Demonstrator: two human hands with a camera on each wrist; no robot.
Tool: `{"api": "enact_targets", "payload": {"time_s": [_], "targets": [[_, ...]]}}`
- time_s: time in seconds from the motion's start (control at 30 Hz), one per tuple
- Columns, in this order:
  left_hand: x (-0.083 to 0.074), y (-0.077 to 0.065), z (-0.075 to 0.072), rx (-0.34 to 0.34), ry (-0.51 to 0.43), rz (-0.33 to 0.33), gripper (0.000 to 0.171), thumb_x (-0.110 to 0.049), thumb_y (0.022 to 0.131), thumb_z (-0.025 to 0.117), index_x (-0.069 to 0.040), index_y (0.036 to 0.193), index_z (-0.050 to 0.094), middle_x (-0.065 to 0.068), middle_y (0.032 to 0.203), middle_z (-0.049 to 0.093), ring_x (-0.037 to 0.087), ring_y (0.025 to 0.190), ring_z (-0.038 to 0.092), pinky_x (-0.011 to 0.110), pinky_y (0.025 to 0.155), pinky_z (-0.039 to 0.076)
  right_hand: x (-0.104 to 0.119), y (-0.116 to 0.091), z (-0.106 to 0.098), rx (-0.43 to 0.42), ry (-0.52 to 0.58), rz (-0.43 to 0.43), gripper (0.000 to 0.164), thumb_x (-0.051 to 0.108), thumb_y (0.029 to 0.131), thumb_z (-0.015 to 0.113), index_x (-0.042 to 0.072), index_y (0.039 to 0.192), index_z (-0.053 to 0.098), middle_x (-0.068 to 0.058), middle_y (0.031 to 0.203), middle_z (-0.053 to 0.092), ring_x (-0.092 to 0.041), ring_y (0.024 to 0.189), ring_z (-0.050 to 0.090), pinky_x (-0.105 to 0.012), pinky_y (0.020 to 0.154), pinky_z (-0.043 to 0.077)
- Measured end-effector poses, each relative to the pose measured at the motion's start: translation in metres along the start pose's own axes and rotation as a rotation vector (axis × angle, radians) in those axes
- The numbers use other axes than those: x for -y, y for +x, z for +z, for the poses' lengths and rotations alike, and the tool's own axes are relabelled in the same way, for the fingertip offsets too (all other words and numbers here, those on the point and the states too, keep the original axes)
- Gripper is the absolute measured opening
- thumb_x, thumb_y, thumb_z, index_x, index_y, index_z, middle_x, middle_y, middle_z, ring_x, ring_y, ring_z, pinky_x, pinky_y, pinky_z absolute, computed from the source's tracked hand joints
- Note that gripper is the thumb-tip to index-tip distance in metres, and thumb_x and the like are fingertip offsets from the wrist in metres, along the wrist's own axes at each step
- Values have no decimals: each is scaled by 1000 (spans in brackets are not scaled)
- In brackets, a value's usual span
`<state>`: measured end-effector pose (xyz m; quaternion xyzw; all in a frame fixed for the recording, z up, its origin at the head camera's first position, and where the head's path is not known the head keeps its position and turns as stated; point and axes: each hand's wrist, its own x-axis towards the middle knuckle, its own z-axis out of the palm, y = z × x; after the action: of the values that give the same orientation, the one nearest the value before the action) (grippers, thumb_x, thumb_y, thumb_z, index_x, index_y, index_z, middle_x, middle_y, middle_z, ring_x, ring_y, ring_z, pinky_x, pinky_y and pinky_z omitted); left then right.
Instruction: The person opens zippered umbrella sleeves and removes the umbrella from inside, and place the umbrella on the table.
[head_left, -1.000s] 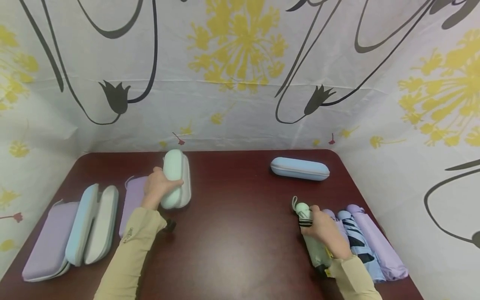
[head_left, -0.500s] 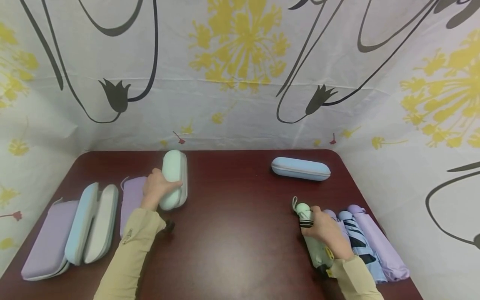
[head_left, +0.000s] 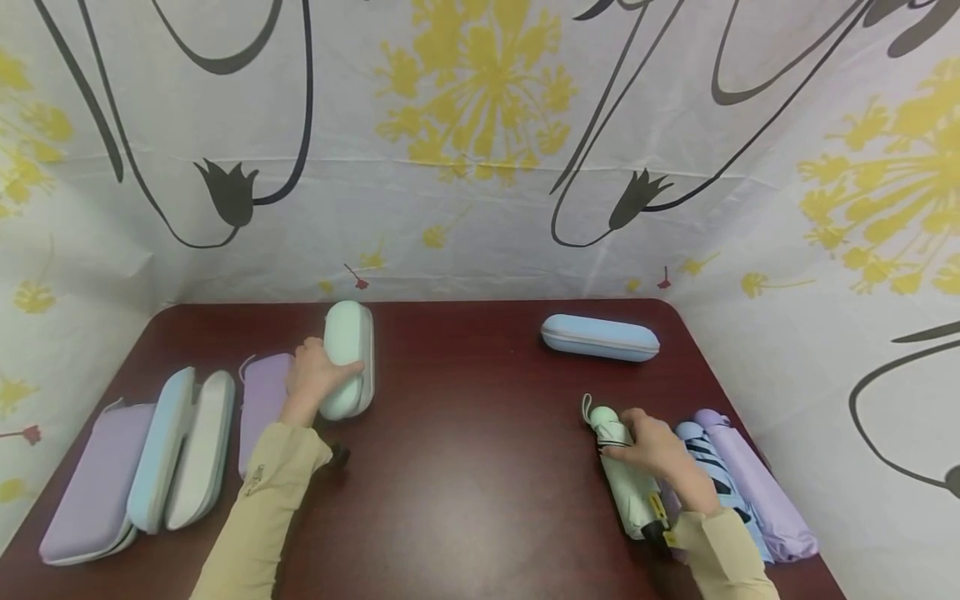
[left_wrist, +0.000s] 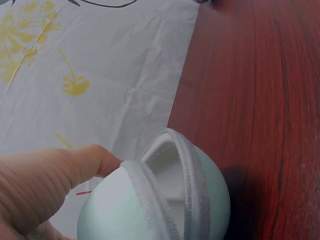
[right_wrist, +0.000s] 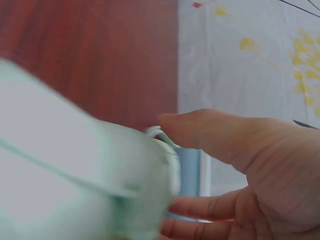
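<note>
My left hand [head_left: 315,375] grips a mint-green hard zip case [head_left: 347,358] near the back left of the table. The left wrist view shows the case [left_wrist: 155,200] unzipped, its two halves parted at the end, with my thumb on one half. On the right, my right hand [head_left: 660,454] holds a folded mint-green umbrella [head_left: 628,487] near its rounded handle end. Thumb and fingers are around that end of the umbrella [right_wrist: 100,170] in the right wrist view, where it is blurred. A purple umbrella beside it is mostly hidden by my hand.
A blue striped umbrella [head_left: 712,467] and a lilac one [head_left: 757,492] lie at the right edge. A closed blue case [head_left: 600,337] lies at the back right. Purple cases [head_left: 101,479], [head_left: 264,400] flank an opened blue case [head_left: 161,450] at left on the dark red table [head_left: 465,467].
The mint-green umbrella has turned a little under my right hand, which has shifted slightly right. My left hand has stayed put, while the green case's halves have drawn slightly closer together.
</note>
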<state>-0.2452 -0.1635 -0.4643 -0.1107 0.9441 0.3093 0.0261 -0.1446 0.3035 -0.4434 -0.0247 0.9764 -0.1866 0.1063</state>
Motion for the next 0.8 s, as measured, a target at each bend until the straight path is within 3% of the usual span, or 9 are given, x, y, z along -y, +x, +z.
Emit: {"api": "enact_targets", "payload": {"time_s": [0.1, 0.23, 0.4, 0.53, 0.63, 0.8], "targets": [[0, -2, 1, -45, -30, 31, 79, -38, 73, 71, 15, 122, 39, 32, 111, 44, 43, 100, 43, 52, 82, 40, 1, 7, -12, -18, 81, -26, 60, 27, 79, 72, -12, 117, 48, -22, 96, 60, -35, 88, 58, -46, 72, 48], [-4, -5, 3, -151, -60, 98, 76, -33, 73, 71, 13, 126, 41, 32, 118, 43, 45, 107, 40, 53, 90, 34, -1, 28, -25, -95, 186, -17, 61, 30, 84, 68, -10, 125, 46, -30, 110, 57, -43, 101, 55, -50, 79, 47], [-26, -13, 6, -264, -153, 219, 63, -25, 76, 70, 8, 125, 47, 30, 121, 45, 45, 110, 40, 55, 89, 34, -9, 61, -34, -228, 220, -34, 62, 21, 85, 67, -10, 131, 41, -32, 123, 49, -45, 109, 50, -54, 85, 43], [-53, -21, 13, -253, -279, 340, 53, -19, 80, 68, 8, 122, 49, 27, 117, 49, 42, 109, 42, 51, 90, 36, -15, 85, -38, -315, 187, -77, 60, 12, 83, 67, -11, 131, 40, -33, 122, 45, -47, 109, 46, -57, 86, 40], [-71, -26, 22, -214, -344, 417, 50, -15, 80, 68, 9, 120, 50, 26, 114, 51, 40, 107, 45, 49, 88, 38, -19, 99, -41, -345, 153, -54, 57, 11, 83, 66, -12, 129, 41, -34, 122, 42, -48, 111, 41, -59, 88, 37], [-92, -33, 38, -129, -427, 430, 49, -12, 78, 70, 7, 119, 51, 26, 114, 52, 40, 101, 50, 47, 84, 42, -27, 113, -47, -309, 165, -5, 56, 13, 86, 62, -13, 130, 40, -35, 126, 38, -48, 116, 36, -61, 93, 32]]}}
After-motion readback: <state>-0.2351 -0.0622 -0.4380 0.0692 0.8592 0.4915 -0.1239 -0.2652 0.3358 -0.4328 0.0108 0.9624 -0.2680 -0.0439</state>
